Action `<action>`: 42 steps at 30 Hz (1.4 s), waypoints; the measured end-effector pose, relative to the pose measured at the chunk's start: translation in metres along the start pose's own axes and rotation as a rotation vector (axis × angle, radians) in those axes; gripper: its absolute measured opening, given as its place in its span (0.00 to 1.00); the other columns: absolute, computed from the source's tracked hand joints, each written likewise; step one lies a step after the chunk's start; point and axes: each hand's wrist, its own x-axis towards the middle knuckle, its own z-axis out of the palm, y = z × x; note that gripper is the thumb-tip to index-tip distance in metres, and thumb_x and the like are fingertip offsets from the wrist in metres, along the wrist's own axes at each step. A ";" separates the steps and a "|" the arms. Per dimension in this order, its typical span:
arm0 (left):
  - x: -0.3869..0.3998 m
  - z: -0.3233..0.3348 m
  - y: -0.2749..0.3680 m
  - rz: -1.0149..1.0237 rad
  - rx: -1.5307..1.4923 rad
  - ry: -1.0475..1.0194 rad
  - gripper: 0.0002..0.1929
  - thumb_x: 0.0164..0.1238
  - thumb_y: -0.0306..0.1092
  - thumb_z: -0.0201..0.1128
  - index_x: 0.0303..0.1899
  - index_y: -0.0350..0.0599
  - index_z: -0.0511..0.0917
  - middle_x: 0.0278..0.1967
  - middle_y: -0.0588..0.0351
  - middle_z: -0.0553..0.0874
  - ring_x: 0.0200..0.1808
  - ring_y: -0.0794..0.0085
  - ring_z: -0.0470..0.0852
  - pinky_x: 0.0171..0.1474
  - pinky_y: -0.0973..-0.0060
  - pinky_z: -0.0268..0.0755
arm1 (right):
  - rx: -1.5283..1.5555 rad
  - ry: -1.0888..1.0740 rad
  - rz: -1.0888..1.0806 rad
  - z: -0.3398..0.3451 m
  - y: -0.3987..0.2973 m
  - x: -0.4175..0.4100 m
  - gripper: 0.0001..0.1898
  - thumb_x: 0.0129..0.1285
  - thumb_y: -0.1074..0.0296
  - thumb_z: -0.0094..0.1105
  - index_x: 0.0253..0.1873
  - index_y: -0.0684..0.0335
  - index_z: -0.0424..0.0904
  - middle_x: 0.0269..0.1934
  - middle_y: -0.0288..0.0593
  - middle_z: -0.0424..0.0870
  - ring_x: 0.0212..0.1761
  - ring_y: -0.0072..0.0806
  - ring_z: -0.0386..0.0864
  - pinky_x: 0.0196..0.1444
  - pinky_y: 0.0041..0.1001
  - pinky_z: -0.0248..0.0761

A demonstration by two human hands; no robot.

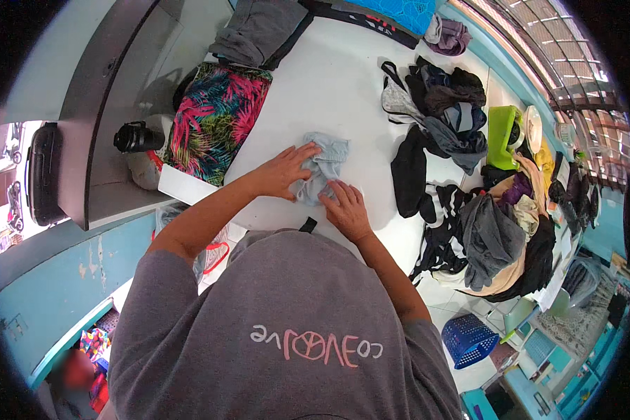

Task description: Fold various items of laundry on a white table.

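Observation:
A small light blue cloth garment [329, 152], with a gathered, elastic-looking band at its top, lies partly folded on the white table [320, 79] in front of me. Over its left side my left hand [283, 173] is spread, fingertips resting on the cloth and thumb apart from the fingers. My right hand [348, 211] is at the garment's lower right edge, where its thumb and fingers pinch the fabric. The cloth under both hands is partly hidden.
Folded tropical-print fabric [218, 121] and grey folded clothes [265, 31] lie at the left. Dark loose garments [446, 100] sit at the right, above a larger clothes pile [491, 241]. A blue basket [468, 340] stands on the floor. Someone's blurred head [73, 370] is at lower left.

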 end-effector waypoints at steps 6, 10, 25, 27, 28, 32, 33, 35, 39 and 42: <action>-0.003 0.012 0.005 -0.070 0.044 0.022 0.22 0.36 0.42 0.73 0.35 0.43 0.74 0.68 0.48 0.51 0.71 0.56 0.46 0.66 0.51 0.47 | 0.021 0.007 -0.065 0.013 0.006 0.012 0.16 0.50 0.70 0.60 0.47 0.55 0.72 0.52 0.42 0.71 0.58 0.39 0.66 0.57 0.39 0.60; -0.003 0.020 0.001 -0.089 -0.008 0.093 0.18 0.47 0.43 0.68 0.34 0.41 0.75 0.67 0.48 0.53 0.70 0.55 0.49 0.67 0.53 0.46 | 0.265 -0.004 0.129 0.015 0.006 0.018 0.12 0.53 0.69 0.58 0.44 0.59 0.72 0.47 0.42 0.73 0.55 0.39 0.67 0.54 0.38 0.61; 0.014 0.050 0.001 -0.172 -0.068 0.485 0.10 0.50 0.28 0.64 0.34 0.41 0.72 0.57 0.50 0.69 0.63 0.56 0.65 0.59 0.64 0.64 | -0.005 -0.061 0.275 0.011 0.007 0.039 0.10 0.53 0.68 0.60 0.40 0.59 0.73 0.42 0.40 0.72 0.48 0.36 0.71 0.41 0.30 0.69; 0.011 0.047 0.001 -0.144 -0.033 0.474 0.11 0.50 0.28 0.64 0.35 0.41 0.73 0.59 0.50 0.67 0.64 0.56 0.63 0.60 0.63 0.62 | 0.009 -0.055 0.174 0.005 0.006 0.032 0.10 0.53 0.69 0.57 0.42 0.58 0.73 0.43 0.38 0.72 0.52 0.35 0.69 0.46 0.31 0.66; 0.009 0.044 0.002 -0.129 -0.007 0.411 0.11 0.50 0.29 0.64 0.36 0.41 0.73 0.60 0.51 0.66 0.65 0.57 0.61 0.61 0.63 0.61 | 0.007 -0.054 0.166 0.003 0.006 0.029 0.10 0.53 0.69 0.57 0.42 0.58 0.73 0.43 0.38 0.72 0.52 0.35 0.69 0.46 0.31 0.66; 0.004 0.037 0.003 -0.112 -0.041 0.372 0.10 0.50 0.29 0.65 0.35 0.41 0.74 0.61 0.50 0.64 0.66 0.56 0.60 0.61 0.63 0.61 | 0.005 0.057 0.083 0.004 0.011 0.022 0.10 0.54 0.69 0.55 0.43 0.59 0.74 0.47 0.38 0.73 0.50 0.35 0.69 0.47 0.33 0.64; 0.004 0.035 0.002 -0.102 -0.032 0.356 0.09 0.51 0.29 0.64 0.33 0.40 0.74 0.61 0.50 0.65 0.66 0.56 0.60 0.61 0.64 0.60 | -0.029 0.051 0.066 0.006 0.014 0.022 0.11 0.55 0.69 0.55 0.44 0.59 0.74 0.48 0.38 0.73 0.48 0.35 0.70 0.47 0.33 0.64; 0.004 0.035 0.001 -0.090 -0.023 0.340 0.08 0.52 0.30 0.63 0.31 0.40 0.74 0.60 0.49 0.65 0.66 0.57 0.60 0.62 0.64 0.60 | 0.031 0.039 0.114 0.012 0.018 0.025 0.10 0.55 0.69 0.56 0.43 0.59 0.74 0.46 0.38 0.74 0.47 0.35 0.70 0.47 0.33 0.64; 0.006 0.038 0.001 -0.090 -0.032 0.374 0.06 0.54 0.29 0.61 0.31 0.40 0.74 0.59 0.51 0.67 0.65 0.59 0.62 0.61 0.64 0.60 | 0.319 0.051 0.414 0.018 0.018 0.032 0.10 0.55 0.68 0.57 0.42 0.59 0.74 0.42 0.40 0.76 0.44 0.36 0.72 0.44 0.34 0.65; 0.006 0.042 0.004 -0.103 -0.023 0.423 0.05 0.54 0.28 0.61 0.31 0.41 0.74 0.57 0.51 0.69 0.64 0.59 0.64 0.61 0.64 0.61 | 0.239 0.090 0.445 0.016 0.014 0.035 0.09 0.55 0.68 0.58 0.41 0.58 0.74 0.40 0.41 0.76 0.43 0.38 0.71 0.42 0.33 0.66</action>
